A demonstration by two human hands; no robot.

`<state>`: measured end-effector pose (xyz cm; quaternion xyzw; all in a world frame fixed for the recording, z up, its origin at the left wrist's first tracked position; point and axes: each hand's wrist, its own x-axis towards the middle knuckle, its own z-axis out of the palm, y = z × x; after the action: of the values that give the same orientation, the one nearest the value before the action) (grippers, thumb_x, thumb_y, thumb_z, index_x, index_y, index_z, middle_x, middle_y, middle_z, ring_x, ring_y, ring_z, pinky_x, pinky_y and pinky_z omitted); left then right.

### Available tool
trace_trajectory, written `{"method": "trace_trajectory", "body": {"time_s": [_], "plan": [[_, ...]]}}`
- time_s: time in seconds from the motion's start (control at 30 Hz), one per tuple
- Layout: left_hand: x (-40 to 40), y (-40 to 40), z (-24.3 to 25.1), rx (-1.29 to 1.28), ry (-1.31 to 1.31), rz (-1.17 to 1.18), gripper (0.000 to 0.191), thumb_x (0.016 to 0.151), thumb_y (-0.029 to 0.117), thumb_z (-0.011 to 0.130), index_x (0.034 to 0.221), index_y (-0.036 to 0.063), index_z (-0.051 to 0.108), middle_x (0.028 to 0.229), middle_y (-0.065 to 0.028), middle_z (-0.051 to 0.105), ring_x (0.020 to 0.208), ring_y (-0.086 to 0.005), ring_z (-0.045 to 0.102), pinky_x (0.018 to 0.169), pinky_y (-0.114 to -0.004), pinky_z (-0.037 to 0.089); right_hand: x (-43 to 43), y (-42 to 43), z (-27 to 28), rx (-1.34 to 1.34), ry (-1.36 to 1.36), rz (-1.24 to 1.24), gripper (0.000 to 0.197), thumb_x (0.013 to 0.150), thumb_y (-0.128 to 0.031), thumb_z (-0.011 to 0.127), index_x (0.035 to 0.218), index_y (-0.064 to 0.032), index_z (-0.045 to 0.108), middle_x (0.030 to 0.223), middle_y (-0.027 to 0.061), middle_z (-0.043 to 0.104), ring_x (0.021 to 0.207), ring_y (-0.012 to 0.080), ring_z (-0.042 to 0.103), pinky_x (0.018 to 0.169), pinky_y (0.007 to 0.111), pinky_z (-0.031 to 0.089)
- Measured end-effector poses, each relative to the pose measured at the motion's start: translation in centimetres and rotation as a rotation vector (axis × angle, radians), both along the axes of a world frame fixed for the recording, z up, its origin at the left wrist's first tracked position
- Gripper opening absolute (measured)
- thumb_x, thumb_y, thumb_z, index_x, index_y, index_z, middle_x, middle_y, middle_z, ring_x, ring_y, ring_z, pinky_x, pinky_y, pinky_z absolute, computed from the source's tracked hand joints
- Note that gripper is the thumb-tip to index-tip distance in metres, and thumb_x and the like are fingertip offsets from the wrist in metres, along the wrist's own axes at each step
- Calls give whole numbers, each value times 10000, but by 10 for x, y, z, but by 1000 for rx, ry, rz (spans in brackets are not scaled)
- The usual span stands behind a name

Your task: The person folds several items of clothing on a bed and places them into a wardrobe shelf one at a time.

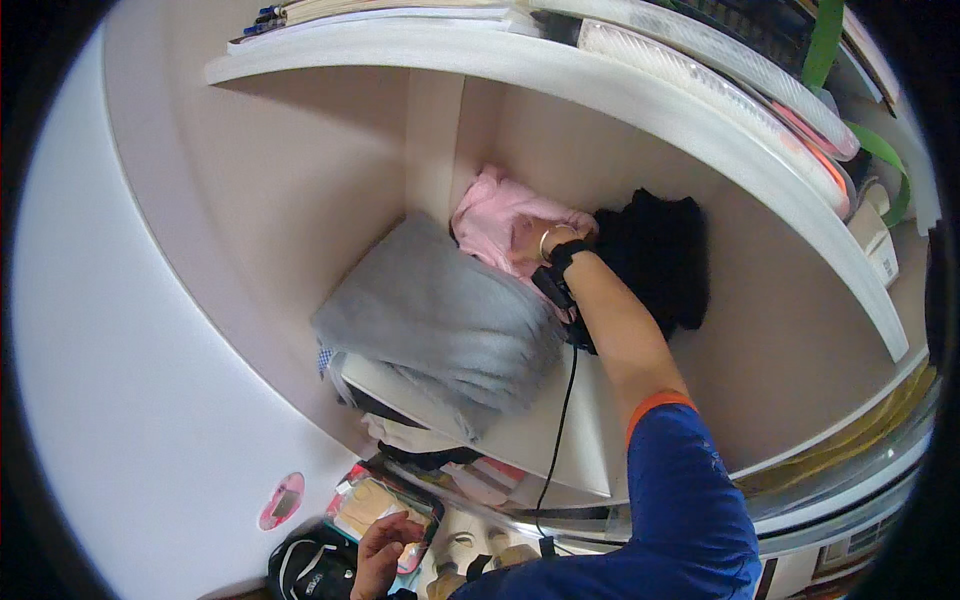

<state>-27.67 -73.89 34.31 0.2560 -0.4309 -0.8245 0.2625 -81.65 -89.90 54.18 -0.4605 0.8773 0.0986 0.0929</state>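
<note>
My right hand point(534, 238) reaches deep into a white shelf compartment and lies on a pink folded cloth point(491, 214) at the back. Its fingers are partly lost against the cloth, so I cannot tell whether they grip it. The wrist carries a black band and a bracelet. To the right of the pink cloth, touching it, is a black garment point(660, 255). A grey plush folded blanket point(435, 300) sits in front and to the left. Low in the view, outside the compartment, my left hand point(386, 544) hangs with loosely bent fingers and holds nothing.
A white upper shelf point(525, 56) curves overhead, bearing papers, pens and clear plastic packs point(712, 105). A black cable point(562, 420) runs down from my right wrist. Below are more folded clothes point(420, 435), a black bag point(315, 566) and a box of items point(367, 502).
</note>
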Motion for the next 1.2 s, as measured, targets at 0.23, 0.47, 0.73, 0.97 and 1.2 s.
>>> {"method": "trace_trajectory", "body": {"time_s": [0.23, 0.47, 0.73, 0.97, 1.2], "plan": [[8, 9, -5, -22, -18, 49, 514, 916, 220, 610, 1347, -17, 459, 1133, -125, 609, 1040, -216, 573, 948, -366, 440, 6, -59, -49, -416, 139, 54, 664, 842, -615, 463, 1402, -270, 378, 1477, 68, 371, 1359, 304, 346, 1087, 515, 287], [22, 4, -7, -37, 41, 35, 499, 934, 197, 587, 1365, -9, 445, 1145, -119, 606, 1049, -213, 570, 948, -369, 443, 40, -54, -24, -367, -213, 121, 586, 915, -601, 357, 1282, -186, 546, 1262, 81, 602, 1183, 262, 554, 1010, 326, 411], [-48, -27, 17, -28, 106, -478, 480, 836, 81, 584, 1297, -15, 493, 1153, -144, 626, 1110, -238, 577, 1006, -374, 406, 207, 86, 9, -1086, -145, 121, 462, 822, -381, 641, 1201, -121, 598, 1298, 126, 540, 1304, 312, 389, 1027, 656, 241], [-131, 16, 12, -300, -54, -1136, 408, 882, 148, 583, 1254, -8, 517, 1127, -103, 617, 1038, -193, 574, 943, -337, 435, 326, 302, -32, -764, -782, 783, 258, 768, -212, 693, 946, -40, 621, 997, 152, 629, 1002, 345, 578, 810, 456, 453], [-183, 164, 29, -453, 14, -1632, 367, 903, 76, 548, 1253, -27, 510, 1083, -71, 610, 979, -151, 558, 907, -275, 438, 383, 539, -88, -862, -498, -403, 198, 817, -272, 647, 902, -97, 686, 860, 125, 679, 824, 330, 645, 694, 438, 500]]}}
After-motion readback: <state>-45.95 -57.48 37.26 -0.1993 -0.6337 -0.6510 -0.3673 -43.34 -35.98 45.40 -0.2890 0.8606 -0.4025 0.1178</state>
